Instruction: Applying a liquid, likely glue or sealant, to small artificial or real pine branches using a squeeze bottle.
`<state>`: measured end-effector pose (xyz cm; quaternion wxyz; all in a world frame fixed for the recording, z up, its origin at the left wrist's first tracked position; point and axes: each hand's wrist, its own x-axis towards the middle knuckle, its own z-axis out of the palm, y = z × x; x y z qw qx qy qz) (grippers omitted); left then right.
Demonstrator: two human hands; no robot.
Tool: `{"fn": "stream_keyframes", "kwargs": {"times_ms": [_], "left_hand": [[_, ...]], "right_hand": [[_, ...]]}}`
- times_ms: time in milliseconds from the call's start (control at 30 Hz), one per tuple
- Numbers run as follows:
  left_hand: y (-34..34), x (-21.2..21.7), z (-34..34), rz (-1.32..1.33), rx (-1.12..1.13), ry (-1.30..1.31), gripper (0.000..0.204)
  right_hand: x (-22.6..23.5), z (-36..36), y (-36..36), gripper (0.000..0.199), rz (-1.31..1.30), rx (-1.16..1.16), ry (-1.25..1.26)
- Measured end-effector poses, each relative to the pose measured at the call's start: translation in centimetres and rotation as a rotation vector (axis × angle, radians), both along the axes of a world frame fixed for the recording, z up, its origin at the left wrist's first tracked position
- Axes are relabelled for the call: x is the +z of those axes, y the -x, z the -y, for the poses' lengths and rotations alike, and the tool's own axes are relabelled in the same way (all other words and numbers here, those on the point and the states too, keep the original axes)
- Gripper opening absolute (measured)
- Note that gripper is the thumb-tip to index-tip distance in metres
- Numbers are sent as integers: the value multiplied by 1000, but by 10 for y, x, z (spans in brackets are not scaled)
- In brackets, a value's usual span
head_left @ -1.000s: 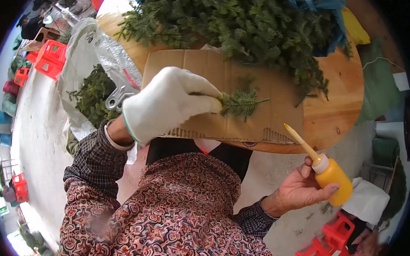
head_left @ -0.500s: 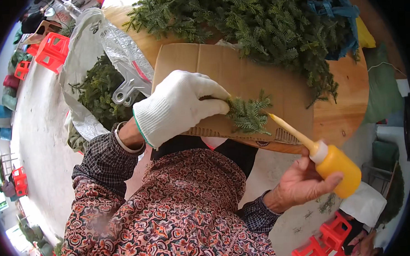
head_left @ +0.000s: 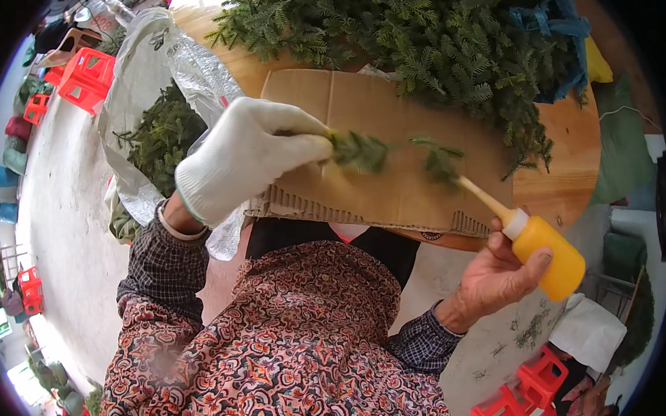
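Observation:
My left hand (head_left: pixel 245 160), in a white knit glove, pinches the end of a green fir sprig (head_left: pixel 362 152), slightly blurred, above a sheet of brown cardboard (head_left: pixel 392 198). My bare right hand (head_left: pixel 496 283) grips a yellow squeeze bottle (head_left: pixel 550 254) with a white collar and a long pale nozzle, tilted up to the left. At the nozzle's tip is a second small fir piece (head_left: pixel 441 162), apart from the sprig in my glove; whether it sticks to the tip or lies on the cardboard I cannot tell.
A large heap of fir branches (head_left: pixel 414 33) covers the far side of the wooden table (head_left: pixel 568 153), partly in a blue bag (head_left: pixel 567 27). A plastic bag (head_left: pixel 139 105) holding more greenery hangs at the left. Red stools (head_left: pixel 87 79) stand on the floor.
My left hand has moved left and a little up with its sprig. A gap now separates that sprig from a smaller piece by the nozzle. The bottle has risen slightly.

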<state>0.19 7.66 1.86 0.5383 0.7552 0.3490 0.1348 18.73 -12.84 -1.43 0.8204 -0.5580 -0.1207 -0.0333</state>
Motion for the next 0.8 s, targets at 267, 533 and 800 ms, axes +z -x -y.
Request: {"fn": "stream_keyframes", "kwargs": {"times_ms": [267,533,800], "left_hand": [[-11,-12,6,55,-80,-219,20],[-3,-18,8,147,27,-317,24],[-3,-27,27,78,11,-1067,25]], "right_hand": [[3,-3,12,50,123,11,-280],[5,-18,17,52,58,-8,-219],[-5,-29,43,65,-22,247,-152]]}}
